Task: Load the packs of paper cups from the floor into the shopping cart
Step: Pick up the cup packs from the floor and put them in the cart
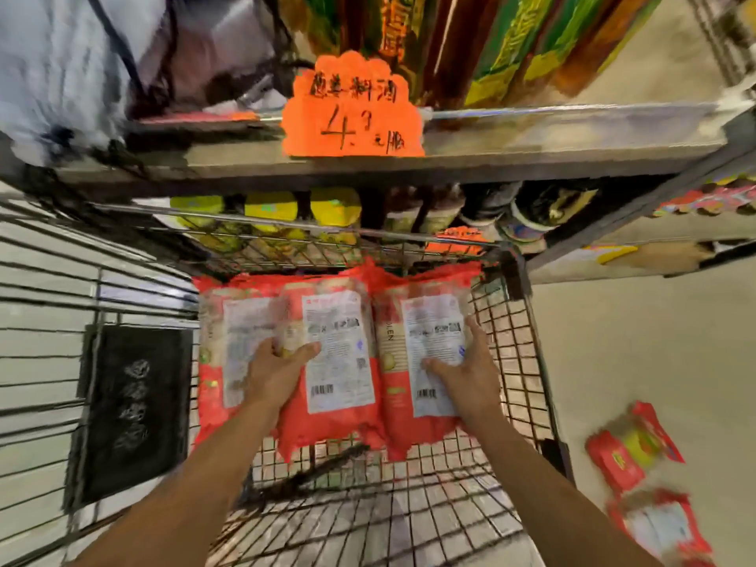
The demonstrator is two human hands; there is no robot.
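Three red packs of paper cups sit in the wire shopping cart [527, 362], label side up. My left hand [276, 368] grips the middle pack [339, 345] at its left edge. My right hand [466, 362] grips the right pack [425, 321] from its right side. A third pack [229, 341] lies at the cart's left side, partly under the middle one. Two more red packs lie on the floor to the right of the cart, one [632, 448] nearer the cart and one [658, 525] closer to me.
A metal store shelf [491, 157] stands right in front of the cart, with bottles above and below and an orange price sign [352, 108]. A second wire cart or rack with a black panel [131, 411] is at the left. Pale floor [634, 341] lies to the right.
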